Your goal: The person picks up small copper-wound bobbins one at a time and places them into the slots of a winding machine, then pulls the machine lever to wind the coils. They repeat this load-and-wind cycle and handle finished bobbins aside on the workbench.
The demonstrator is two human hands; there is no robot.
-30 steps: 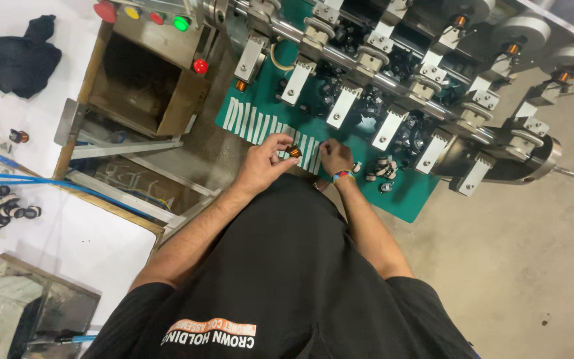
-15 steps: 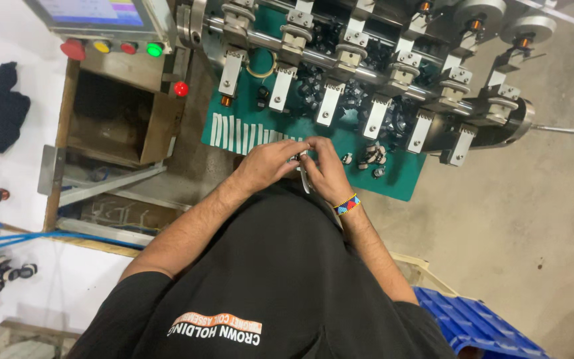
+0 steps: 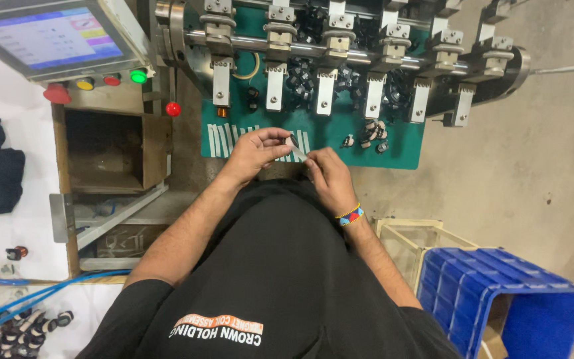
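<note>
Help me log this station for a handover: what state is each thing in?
Left hand: pinching the strip.
Right hand: gripping the strip's other end.
White strip: held between both hands.
Touchscreen: lit.
Green lamp: lit.
Blue crate: tipped over.

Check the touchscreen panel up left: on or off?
On. The screen is lit, showing coloured blocks; the green button below glows.

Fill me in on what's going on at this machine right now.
A person stands at a green work plate under a row of metal clamps. The left hand and right hand together pinch a small pale strip. More pale strips lie on the plate, and small dark parts sit to the right.
</note>
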